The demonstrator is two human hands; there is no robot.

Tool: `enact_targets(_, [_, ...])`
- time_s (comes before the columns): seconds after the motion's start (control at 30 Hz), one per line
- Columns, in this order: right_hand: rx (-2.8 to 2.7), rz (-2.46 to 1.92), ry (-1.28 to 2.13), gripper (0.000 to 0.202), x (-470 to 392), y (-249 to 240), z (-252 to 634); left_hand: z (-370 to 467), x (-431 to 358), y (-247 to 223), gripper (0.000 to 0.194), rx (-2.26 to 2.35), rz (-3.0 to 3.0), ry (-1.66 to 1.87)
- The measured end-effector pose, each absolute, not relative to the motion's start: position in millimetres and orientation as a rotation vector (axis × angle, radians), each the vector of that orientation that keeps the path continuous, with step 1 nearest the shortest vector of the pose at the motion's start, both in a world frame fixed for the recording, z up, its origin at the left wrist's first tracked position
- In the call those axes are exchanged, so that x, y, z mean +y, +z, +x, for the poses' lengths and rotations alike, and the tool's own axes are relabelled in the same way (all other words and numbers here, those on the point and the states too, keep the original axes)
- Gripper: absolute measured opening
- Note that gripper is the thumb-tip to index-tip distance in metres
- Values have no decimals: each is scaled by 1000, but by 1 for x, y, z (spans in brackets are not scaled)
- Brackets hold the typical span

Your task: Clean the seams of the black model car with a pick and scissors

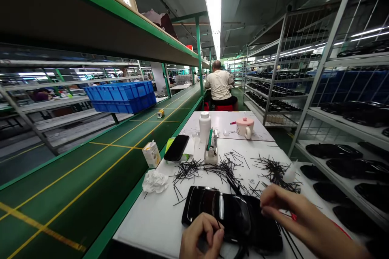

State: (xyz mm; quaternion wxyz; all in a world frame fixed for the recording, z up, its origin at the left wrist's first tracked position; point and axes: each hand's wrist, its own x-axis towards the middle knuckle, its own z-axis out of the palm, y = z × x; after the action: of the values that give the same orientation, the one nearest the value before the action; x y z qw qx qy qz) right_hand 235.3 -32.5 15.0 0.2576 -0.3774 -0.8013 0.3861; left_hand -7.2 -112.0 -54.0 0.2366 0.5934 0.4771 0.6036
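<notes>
1. I see the car (pixel 233 214) on the white counter (pixel 146 224), lying crosswise in front of me, right way up, both hands at it.
2. It is glossy black, with rounded edges and a raised cabin in the middle; bright light streaks cross the roof, and one patch left of them looks dark reddish. The end toward my right is a long, smooth panel. Its near edge is too dark for me to make out.
3. My left hand (pixel 202 236) is at the car's near side, overlapping its edge. The fingers are curled in and the thumb meets the forefinger, pinched on what looks like a thin dark strip (pixel 218 224).
4. My right hand (pixel 290 212) is over the car's right end, fingers bent, thumb and forefinger tips near each other. I cannot tell whether anything sits between them.
5. Just beyond the car, loose black strips (pixel 189 170) lie scattered in heaps.
6. Left of the car is a crumpled tissue (pixel 154 181); farther beyond it are a phone (pixel 176 148), a white bottle (pixel 205 126) and a lidded cup (pixel 244 127).
</notes>
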Motion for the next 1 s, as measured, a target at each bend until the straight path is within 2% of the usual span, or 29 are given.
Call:
enact_targets(0.2, [-1781,-889,1597,20,-64,-15,209,7,-115,-24,30,1239,1741,1526])
enact_targets(0.33, [-1407,-751,1838,20,-74,-21,195,16,-119,-14,29,1205,1748,1480])
enact_targets(0.53, [-1167,-713,1877,22,-76,-17,185,19,-122,-10,29,1217,1637,1445])
enact_targets(1.0, [-1112,-741,1857,15,-77,-19,181,19,-124,-6,28,1246,1505,1452])
